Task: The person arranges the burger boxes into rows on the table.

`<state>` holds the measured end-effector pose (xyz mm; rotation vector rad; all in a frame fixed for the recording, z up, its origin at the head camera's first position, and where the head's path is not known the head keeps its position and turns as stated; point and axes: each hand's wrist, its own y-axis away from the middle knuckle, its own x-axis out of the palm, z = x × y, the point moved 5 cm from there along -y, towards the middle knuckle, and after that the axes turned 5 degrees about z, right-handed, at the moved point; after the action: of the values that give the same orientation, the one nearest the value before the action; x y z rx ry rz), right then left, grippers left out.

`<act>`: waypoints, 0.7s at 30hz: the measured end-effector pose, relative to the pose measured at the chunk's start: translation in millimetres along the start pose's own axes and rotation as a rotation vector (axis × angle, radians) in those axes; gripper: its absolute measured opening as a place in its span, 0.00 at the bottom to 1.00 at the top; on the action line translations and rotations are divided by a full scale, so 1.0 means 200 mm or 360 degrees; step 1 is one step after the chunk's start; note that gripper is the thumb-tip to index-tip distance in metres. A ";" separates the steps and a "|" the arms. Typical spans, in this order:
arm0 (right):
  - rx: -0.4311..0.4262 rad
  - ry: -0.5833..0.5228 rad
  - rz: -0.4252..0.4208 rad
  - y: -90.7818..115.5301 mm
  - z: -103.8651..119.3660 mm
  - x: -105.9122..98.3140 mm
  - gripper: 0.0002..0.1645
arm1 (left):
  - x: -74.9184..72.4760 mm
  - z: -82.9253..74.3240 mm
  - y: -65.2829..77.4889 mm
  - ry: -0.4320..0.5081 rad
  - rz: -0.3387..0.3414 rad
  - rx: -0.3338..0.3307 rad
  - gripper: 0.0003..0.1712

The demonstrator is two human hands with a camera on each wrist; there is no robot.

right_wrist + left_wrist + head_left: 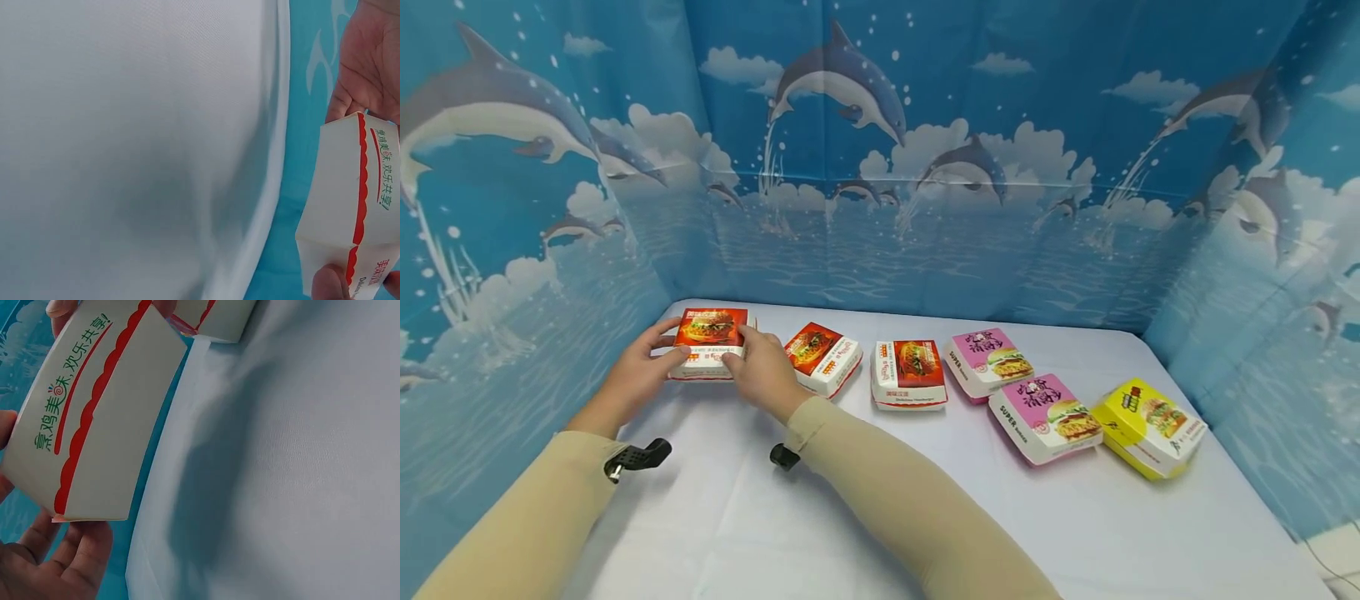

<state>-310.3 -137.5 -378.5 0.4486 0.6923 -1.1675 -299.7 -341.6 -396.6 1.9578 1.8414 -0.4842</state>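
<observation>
Both hands hold a red-and-white burger box [712, 343] at the back left corner of the table. My left hand [631, 377] grips its left side, thumb at the front and fingers behind. On the opposite side my right hand [765, 372] grips it, with the thumb near the front edge and a finger on the lid. In the left wrist view, the box's front wall [94, 419] shows green lettering and a red scalloped line. The right wrist view shows the right thumb [329, 284] against the box's lower end, with the left hand [369, 69] at the upper end.
Right of the hands stand two more red-and-white burger boxes [823, 358] [910, 375], two touching pink ones [988, 361] [1045, 417] and a yellow one [1150, 427]. A dolphin-print curtain [887, 250] surrounds the white table [865, 500] at the back and sides.
</observation>
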 end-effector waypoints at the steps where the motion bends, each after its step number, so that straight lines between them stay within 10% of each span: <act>1: -0.0018 0.0010 -0.0011 0.01 0.00 -0.01 0.37 | 0.00 -0.01 0.01 0.0007 0.0016 0.0007 0.45; 21: -0.0079 0.0124 0.0074 0.21 -0.02 -0.20 0.44 | 0.08 -0.19 0.10 -0.0015 0.0205 0.0140 0.45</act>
<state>-281.4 -94.4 -354.7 0.4685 0.7728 -1.0911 -279.6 -309.3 -370.4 2.1127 1.7013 -0.5410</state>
